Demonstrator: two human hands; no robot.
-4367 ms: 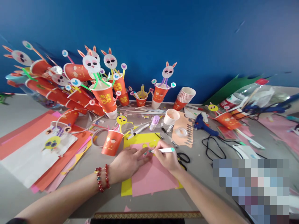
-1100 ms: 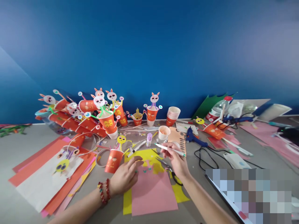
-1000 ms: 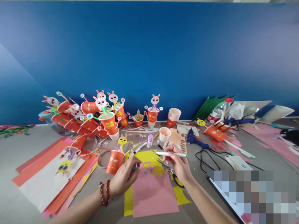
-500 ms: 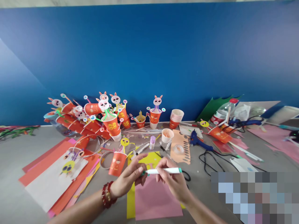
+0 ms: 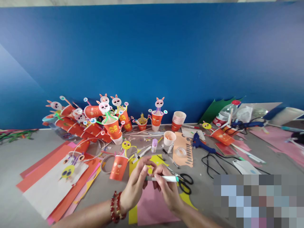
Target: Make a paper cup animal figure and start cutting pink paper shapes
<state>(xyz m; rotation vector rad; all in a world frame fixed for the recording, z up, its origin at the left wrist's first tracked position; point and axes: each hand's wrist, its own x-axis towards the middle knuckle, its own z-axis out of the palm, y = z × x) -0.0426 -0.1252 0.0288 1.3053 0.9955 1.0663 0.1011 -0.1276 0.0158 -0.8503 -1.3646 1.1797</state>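
In my right hand is a white marker with a teal end, gripped between thumb and fingers and lying almost level. My left hand, with red beaded bracelets on its wrist, has its fingers curled at the marker's other, greyish end. Whatever the left fingertips pinch is hidden. Below both hands lies a pink sheet on top of yellow paper. Black-handled scissors rest just right of the right hand. A red paper cup with a yellow face figure leans left of my left hand.
Red cups with rabbit figures crowd the back left, and stacked cups stand behind. Stacked coloured paper lies left. To the right are a blue glue gun, its black cord and a bottle. A blue panel closes the back.
Both hands have come closer together, and the marker has shifted slightly left and down with my right hand. The scissors, mostly covered before, now show beside it.
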